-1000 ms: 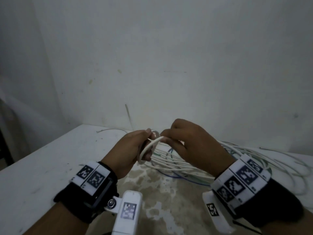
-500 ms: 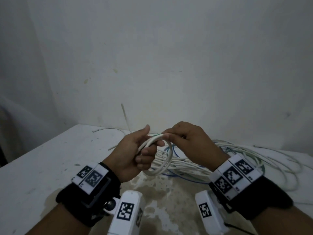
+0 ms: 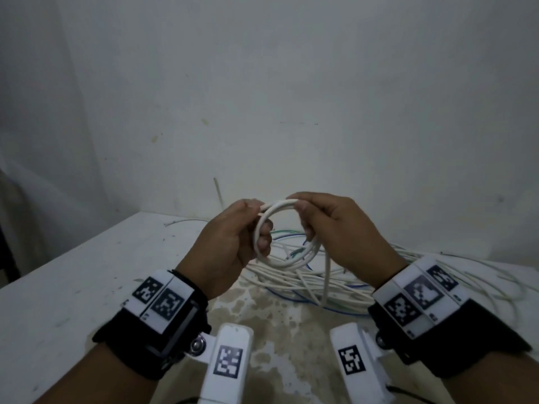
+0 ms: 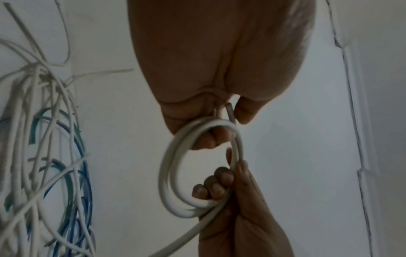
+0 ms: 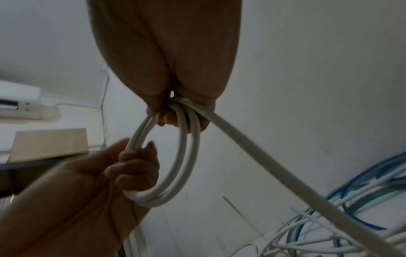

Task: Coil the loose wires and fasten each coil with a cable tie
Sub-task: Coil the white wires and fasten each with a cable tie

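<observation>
Head view: L hand (image 3: 224, 243) & R hand (image 3: 335, 231) both grip white wire coil (image 3: 280, 234) above table (image 3: 73, 272)

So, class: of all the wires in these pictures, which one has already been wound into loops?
The white wire held up between the left hand and right hand; it forms round loops, while the other wires lie tangled on the table.

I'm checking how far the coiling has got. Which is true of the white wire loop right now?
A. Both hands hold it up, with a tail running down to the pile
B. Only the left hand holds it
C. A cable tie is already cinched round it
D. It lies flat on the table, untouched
A: the left hand and right hand both grip the white wire loop above the table, and its tail drops to the pile of wires.
</observation>
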Demonstrator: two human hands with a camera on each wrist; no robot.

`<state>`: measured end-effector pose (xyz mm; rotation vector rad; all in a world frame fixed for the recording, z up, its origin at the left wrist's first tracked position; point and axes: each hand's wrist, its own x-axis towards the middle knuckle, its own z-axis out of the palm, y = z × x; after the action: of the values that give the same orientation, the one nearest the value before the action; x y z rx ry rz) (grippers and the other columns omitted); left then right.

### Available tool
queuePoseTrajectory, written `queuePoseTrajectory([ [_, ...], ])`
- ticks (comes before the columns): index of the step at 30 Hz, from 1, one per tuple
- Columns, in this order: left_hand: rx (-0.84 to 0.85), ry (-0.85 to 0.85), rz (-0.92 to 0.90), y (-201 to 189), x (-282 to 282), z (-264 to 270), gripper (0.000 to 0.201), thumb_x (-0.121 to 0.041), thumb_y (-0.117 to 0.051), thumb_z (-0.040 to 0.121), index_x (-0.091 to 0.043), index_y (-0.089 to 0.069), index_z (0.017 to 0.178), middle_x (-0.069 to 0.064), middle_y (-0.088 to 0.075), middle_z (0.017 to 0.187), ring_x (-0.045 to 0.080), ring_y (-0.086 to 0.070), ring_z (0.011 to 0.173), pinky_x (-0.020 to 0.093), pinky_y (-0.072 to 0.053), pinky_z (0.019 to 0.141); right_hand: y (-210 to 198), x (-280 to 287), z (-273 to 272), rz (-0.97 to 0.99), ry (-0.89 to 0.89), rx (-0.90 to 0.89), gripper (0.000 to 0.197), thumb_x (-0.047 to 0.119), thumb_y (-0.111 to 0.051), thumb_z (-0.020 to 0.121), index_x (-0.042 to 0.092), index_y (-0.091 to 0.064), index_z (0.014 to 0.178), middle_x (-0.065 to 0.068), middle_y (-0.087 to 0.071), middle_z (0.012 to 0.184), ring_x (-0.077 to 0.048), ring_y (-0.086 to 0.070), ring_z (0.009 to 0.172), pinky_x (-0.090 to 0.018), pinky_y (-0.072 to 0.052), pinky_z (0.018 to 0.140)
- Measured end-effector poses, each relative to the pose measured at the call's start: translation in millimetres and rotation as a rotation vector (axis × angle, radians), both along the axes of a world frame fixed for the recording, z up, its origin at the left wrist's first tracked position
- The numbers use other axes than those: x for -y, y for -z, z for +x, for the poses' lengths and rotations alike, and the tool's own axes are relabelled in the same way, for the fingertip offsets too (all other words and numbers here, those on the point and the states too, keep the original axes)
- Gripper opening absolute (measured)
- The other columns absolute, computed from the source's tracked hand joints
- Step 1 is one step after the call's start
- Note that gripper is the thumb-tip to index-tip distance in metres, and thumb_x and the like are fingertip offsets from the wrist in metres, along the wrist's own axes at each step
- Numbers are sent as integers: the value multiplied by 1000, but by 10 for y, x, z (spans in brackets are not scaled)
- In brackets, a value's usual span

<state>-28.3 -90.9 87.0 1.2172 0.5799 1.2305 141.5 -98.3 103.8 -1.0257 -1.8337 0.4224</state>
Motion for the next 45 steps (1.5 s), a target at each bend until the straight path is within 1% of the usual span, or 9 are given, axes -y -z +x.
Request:
queuePoseTrajectory([
  [7, 101, -89, 67, 14, 105, 138, 17, -17, -34, 100, -11, -48, 91, 0, -47, 66, 7, -28, 42, 18, -28, 40, 63, 50, -41, -52, -5, -171, 22, 19, -46, 98, 26, -66, 93, 6, -53, 63, -12, -52, 59, -37, -49, 64],
  [12, -149, -221, 166, -9, 97, 168, 19, -9, -39, 98, -9, -44, 80, 1, -42, 62, 7, -25, 41, 18, -23, 40, 7, 60, 15, 20, 152, 167, 19, 17, -42, 99, 21, -60, 95, 4, -62, 83, -8, -57, 75, -19, -45, 69],
  [16, -365, -243, 279, 12, 88, 198, 21, -12, -44, 97, -8, -45, 76, -6, -43, 55, 7, -32, 44, 18, -28, 44, -98, 152, -13, -45, 57, 314, 33, 22, -40, 100, 24, -51, 131, 6, -62, 114, -6, -59, 97, -13, -43, 82],
  [24, -261, -395, 381, 22, 101, 336, 16, -13, -43, 99, -19, -44, 84, -4, -50, 64, 4, -43, 51, 23, -37, 52, -266, 172, 15, 21, 52, 576, 28, 28, -38, 101, 17, -62, 95, 12, -53, 74, -2, -47, 67, -21, -36, 63],
  [29, -357, -488, 201, 189, 15, 404, 22, -35, -44, 98, -17, -46, 85, -2, -54, 78, 21, -55, 72, 49, -51, 75, -238, 48, 255, 267, 289, 336, 24, 22, -43, 100, 20, -51, 78, 12, -45, 61, -3, -44, 58, -10, -31, 57],
  [32, -487, 67, -297, 378, 112, 531, 53, -48, -35, 98, -7, -58, 74, 8, -58, 63, 24, -56, 54, 35, -48, 59, -228, 14, 396, 300, 418, 126, 28, 22, -41, 101, 19, -49, 74, 10, -46, 60, -8, -47, 56, -16, -35, 55],
  [35, -428, 382, -585, 503, 174, 711, 64, -52, -27, 99, 3, -58, 106, 16, -67, 76, 27, -66, 67, 37, -53, 68, -181, 13, 444, 260, 451, -83, 31, 24, -40, 101, 13, -54, 75, 5, -50, 62, -25, -57, 61, -36, -46, 60],
  [40, 93, 237, -869, 585, 18, 944, 52, -27, -33, 103, 4, -22, 143, 25, -60, 103, 35, -60, 95, 50, -46, 86, -48, 164, 472, 243, 392, -314, 36, 21, -41, 101, 14, -53, 68, -4, -52, 61, -9, -51, 51, -18, -46, 54],
  [45, 338, -49, -793, 536, -129, 1053, 20, -1, -28, 101, 0, -48, 103, 17, -50, 82, 24, -53, 74, 51, -43, 94, 104, 230, 554, 193, 371, -501, 40, 24, -41, 101, 12, -50, 64, 3, -49, 51, -15, -51, 52, -38, -53, 63],
])
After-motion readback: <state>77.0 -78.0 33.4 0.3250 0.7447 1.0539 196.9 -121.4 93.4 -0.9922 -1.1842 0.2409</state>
